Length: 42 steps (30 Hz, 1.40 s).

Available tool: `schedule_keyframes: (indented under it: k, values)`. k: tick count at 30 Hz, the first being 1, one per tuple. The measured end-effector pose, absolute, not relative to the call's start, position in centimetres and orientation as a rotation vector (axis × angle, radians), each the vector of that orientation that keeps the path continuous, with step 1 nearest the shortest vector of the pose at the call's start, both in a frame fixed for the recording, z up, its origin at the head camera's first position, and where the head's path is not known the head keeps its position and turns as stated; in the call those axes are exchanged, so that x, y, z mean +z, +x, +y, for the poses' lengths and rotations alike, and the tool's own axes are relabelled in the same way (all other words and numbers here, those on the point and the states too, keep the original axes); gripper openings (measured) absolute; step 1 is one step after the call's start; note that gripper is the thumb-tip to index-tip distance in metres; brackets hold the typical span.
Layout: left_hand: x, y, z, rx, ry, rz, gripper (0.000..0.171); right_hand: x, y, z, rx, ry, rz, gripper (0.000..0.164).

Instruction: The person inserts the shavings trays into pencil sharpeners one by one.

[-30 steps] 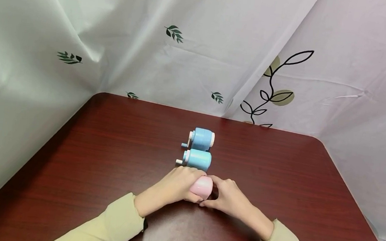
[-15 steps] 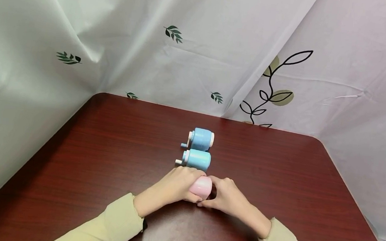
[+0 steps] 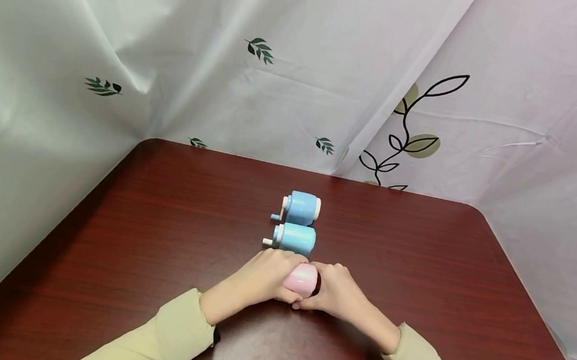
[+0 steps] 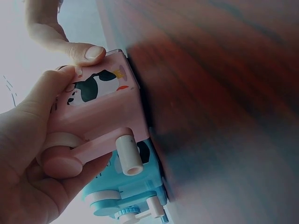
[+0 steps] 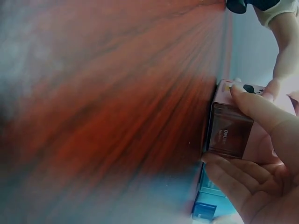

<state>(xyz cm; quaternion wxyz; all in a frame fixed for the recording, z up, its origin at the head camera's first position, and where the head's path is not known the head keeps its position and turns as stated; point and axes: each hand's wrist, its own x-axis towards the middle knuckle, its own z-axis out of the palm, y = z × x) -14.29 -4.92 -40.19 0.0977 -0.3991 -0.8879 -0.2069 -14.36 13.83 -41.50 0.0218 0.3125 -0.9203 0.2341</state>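
A pink crank pencil sharpener (image 3: 301,280) stands on the table, gripped from its left side by my left hand (image 3: 266,276). In the left wrist view its panda picture and its crank handle (image 4: 129,156) with a white knob show below the left thumb. My right hand (image 3: 337,292) holds the opposite end, thumb on one side and fingers on the other. Between them, the right wrist view shows a dark see-through shavings drawer (image 5: 229,133). Just beyond the pink one lies a turquoise pencil sharpener (image 3: 297,239), with a blue pencil sharpener (image 3: 302,207) behind it.
The dark red-brown table (image 3: 187,205) has rounded back corners. White curtains (image 3: 285,104) with printed leaves surround its back and sides. Both blue-toned sharpeners have their cranks toward the left.
My right hand has moved slightly left and closed in on the drawer end of the pink pencil sharpener. The left hand and the other sharpeners stay put.
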Motion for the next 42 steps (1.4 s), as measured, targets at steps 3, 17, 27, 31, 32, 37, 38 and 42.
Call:
schedule_keyframes:
  k: [3,17,27,31,32,37,38,42]
  values:
    - [-40.2,-14.3,-4.9,-0.618,-1.176,-2.629,0.046,-41.5,-14.4,13.8,0.727,0.969,-2.855,0.049]
    - [-40.1,-15.0,-5.1,-0.637,-1.17,-2.662,0.047,-41.6,-15.1,14.0,0.661,0.991,-2.857,0.045]
    - [-40.2,-15.0,-5.5,-0.544,-1.185,-2.618,0.058,-41.0,-15.1,14.6,0.79,1.052,-2.941,0.049]
    - [-39.8,-15.2,-5.8,-0.605,-1.167,-2.499,0.057,-40.2,-15.1,15.5,0.73,1.112,-2.979,0.052]
    - [-39.6,-15.3,-5.9,-0.63,-1.167,-2.457,0.054,-40.0,-15.2,15.8,0.711,1.104,-2.992,0.053]
    - [-38.8,-16.1,-6.8,-0.69,-1.099,-2.274,0.046,-38.8,-15.7,16.9,0.586,0.974,-3.038,0.063]
    - [-38.7,-16.3,-7.1,-0.691,-1.076,-2.258,0.047,-38.6,-15.8,17.1,0.563,0.939,-3.045,0.065]
    - [-38.0,-16.8,-7.9,-0.607,-0.959,-2.3,0.056,-38.4,-16.6,17.6,0.46,0.873,-3.014,0.079]
